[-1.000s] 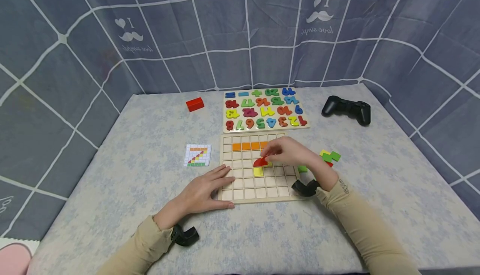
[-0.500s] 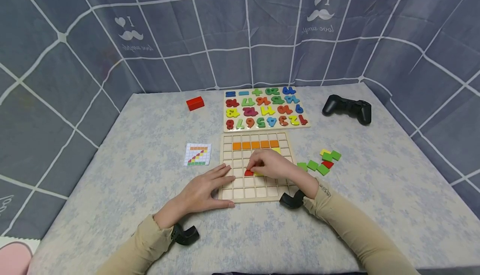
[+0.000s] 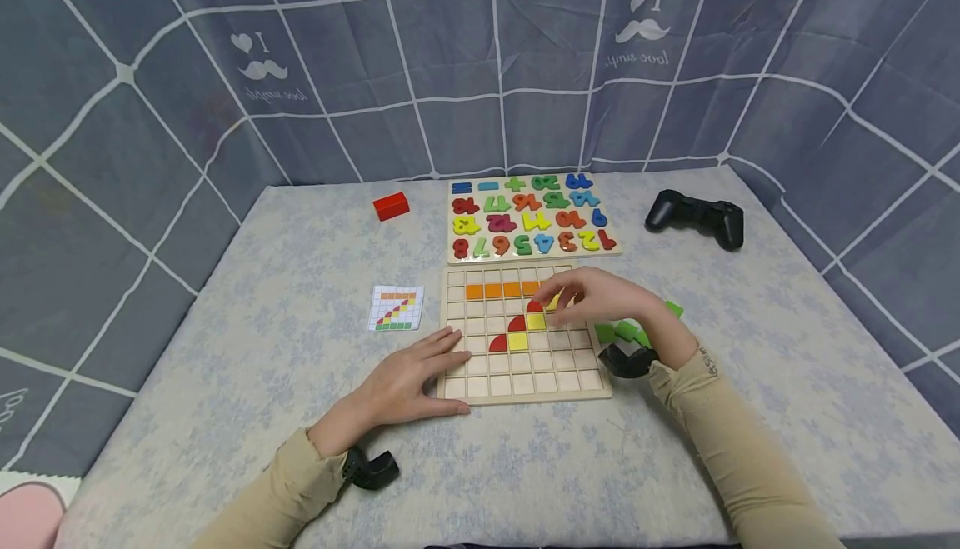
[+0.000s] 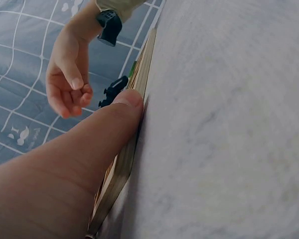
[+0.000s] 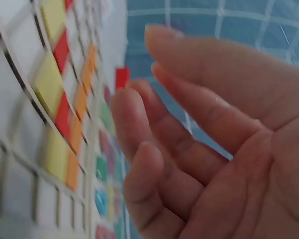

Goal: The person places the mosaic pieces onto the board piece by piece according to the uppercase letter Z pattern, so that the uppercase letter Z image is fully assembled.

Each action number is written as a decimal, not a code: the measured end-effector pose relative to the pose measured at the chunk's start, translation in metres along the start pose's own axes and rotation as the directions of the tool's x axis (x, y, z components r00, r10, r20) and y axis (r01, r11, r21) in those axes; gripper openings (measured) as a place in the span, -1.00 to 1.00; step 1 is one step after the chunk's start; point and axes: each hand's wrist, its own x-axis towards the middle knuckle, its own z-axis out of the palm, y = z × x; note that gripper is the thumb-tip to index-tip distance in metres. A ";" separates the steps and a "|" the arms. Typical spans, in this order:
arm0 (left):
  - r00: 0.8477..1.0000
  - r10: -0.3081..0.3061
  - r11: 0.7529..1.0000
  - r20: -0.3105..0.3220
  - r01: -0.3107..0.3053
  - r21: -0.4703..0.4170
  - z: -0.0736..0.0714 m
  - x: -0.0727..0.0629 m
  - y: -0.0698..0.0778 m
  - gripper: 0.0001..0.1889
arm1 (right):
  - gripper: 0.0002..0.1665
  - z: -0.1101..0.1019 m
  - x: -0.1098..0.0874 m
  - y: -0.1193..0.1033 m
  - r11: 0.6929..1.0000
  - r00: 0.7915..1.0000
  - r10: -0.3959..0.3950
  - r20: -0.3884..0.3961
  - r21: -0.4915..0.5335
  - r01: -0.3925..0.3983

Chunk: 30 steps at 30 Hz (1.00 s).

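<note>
My left hand [image 3: 405,378] rests on the left edge of the wooden grid board [image 3: 491,386], fingers spread, its thumb [image 4: 124,107] along the near corner in the left wrist view. Above the board's right half hovers my right hand [image 3: 597,295]. Its fingers [image 5: 134,114] are loosely bent, with nothing between them in the right wrist view. A row of orange square tiles [image 3: 492,291] lies near the board's top. Below it, red quarter-round tiles [image 3: 498,343] and yellow square tiles [image 3: 518,341] step diagonally down to the left. The right hand partly hides the upper ones.
Green tiles [image 3: 606,333] lie right of the board, partly behind the right wrist. A pattern card [image 3: 396,308] is at the left. Behind stand a number puzzle board [image 3: 534,220], a red block [image 3: 391,207] and a black game controller [image 3: 693,219].
My right hand carried a red quarter-round tile down-left and set it in the grid beside the lowest yellow tile. It has since let go and moved up and right. The left hand stays put.
</note>
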 end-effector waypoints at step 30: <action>1.000 -0.006 1.000 -0.004 0.006 -0.001 0.000 0.000 0.000 -0.20 | -0.52 -0.067 -0.074 0.090 0.959 0.949 0.256 -0.182 0.170 -0.226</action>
